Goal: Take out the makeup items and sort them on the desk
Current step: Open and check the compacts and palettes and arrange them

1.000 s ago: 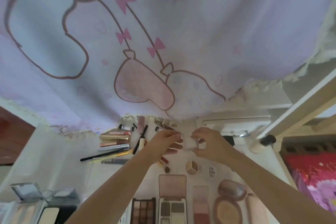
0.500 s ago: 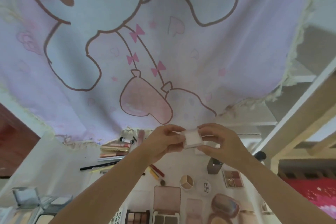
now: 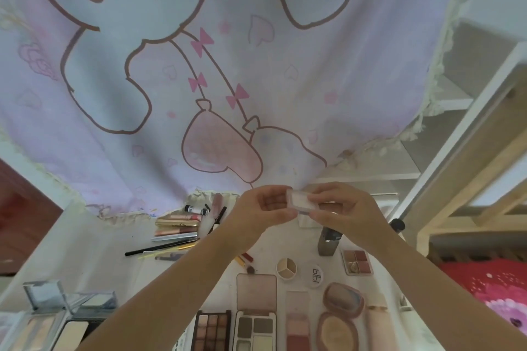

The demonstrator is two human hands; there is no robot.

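- I see both hands raised above the white desk (image 3: 94, 239), meeting at the centre of the head view.
- The left hand (image 3: 266, 208) pinches the left end of a small clear compact case (image 3: 302, 201); its thumb and fingertips curl around that end.
- The right hand (image 3: 339, 208) pinches the right end of the same case, fingers curled round it. The grip on both sides is narrow and holding the case.
- The case is held in the air, clear of the desk, roughly level, with a pale pan visible through it. I cannot tell whether its lid is open or closed.
- Directly below the hands, a grey upright bottle (image 3: 328, 241) stands on the desk.
- Right of that bottle lies a small four-pan palette (image 3: 357, 261) in pink and brown shades.
- Near the centre lie a round three-section pot (image 3: 286, 268) and, just beside it, a white round lid (image 3: 316, 276) with lettering.
- Along the near edge, side by side: a dark eyeshadow palette (image 3: 212, 332), an open palette with pink lid (image 3: 255, 322), a blush palette (image 3: 298, 322) and an open oval powder compact (image 3: 340, 319).
- At far left of the desk sit open mirrored compacts (image 3: 57, 319).
- Behind the left forearm lies a row of tubes and pencils (image 3: 176, 226), laid roughly parallel.
- A lilac cartoon-print cloth (image 3: 228, 65) hangs behind the desk.
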